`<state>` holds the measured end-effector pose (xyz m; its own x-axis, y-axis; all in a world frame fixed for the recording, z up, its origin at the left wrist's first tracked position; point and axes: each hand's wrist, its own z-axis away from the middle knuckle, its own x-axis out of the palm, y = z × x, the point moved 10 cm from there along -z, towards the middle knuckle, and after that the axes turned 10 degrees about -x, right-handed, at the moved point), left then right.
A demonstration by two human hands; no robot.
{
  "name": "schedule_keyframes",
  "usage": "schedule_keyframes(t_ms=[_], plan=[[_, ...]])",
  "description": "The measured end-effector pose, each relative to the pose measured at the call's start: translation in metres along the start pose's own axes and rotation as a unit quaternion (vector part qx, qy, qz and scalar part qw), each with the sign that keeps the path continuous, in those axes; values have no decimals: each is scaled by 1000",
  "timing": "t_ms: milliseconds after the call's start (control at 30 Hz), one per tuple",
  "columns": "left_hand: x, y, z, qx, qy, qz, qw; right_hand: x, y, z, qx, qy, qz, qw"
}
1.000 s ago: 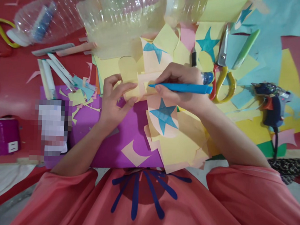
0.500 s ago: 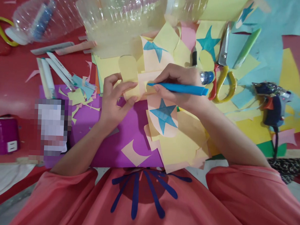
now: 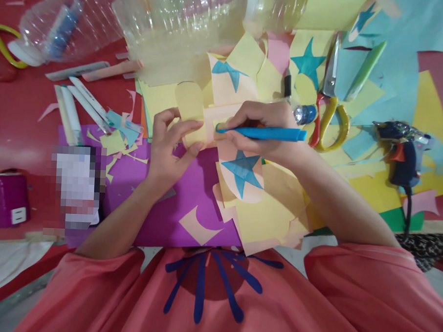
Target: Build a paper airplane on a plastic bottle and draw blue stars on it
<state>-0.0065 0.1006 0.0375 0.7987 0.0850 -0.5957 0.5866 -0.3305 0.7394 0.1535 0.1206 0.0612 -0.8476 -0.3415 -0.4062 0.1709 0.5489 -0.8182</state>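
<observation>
My right hand (image 3: 262, 123) is closed in a writing grip around a blue marker (image 3: 272, 134). The marker's tip touches a small pale paper piece, where a short blue mark shows. On the left, my left hand (image 3: 174, 147) pinches a pale yellow paper (image 3: 190, 98) with a rounded top, thumb and forefinger lying across its lower part. A cut paper with a blue star (image 3: 242, 172) lies just below my right hand. Above it rests another cut paper with a blue star (image 3: 229, 73), partly curled.
Scissors (image 3: 332, 117) and a glue gun (image 3: 405, 154) lie to the right. Large clear plastic bottles (image 3: 198, 28) lie across the back. Several markers (image 3: 87, 101), paper scraps (image 3: 115, 144) and a blurred-out phone (image 3: 77, 186) are on the left, by a purple sheet (image 3: 160, 227).
The marker tip has moved slightly left and toward me, and a short blue mark now shows at it. My right hand has shifted a little with it; my left hand stays put.
</observation>
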Motion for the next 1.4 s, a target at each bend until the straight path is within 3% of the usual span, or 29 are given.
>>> schedule_keyframes(t_ms=[267, 433, 933, 1167, 1400], plan=[[-6, 17, 4, 106, 42, -9, 993, 0, -5, -1, 24, -27, -15, 999], [-7, 19, 3, 110, 48, -4, 993, -3, -7, -1, 50, -27, 2, 998], [-7, 18, 4, 108, 48, -1, 993, -16, -3, 1, 7, 45, 67, 997], [-2, 1, 0, 15, 17, 22, 1000, -20, -11, 0, -20, 73, 105, 992], [-6, 14, 4, 97, 49, 0, 994, -22, -15, -2, -28, 84, 78, 993]])
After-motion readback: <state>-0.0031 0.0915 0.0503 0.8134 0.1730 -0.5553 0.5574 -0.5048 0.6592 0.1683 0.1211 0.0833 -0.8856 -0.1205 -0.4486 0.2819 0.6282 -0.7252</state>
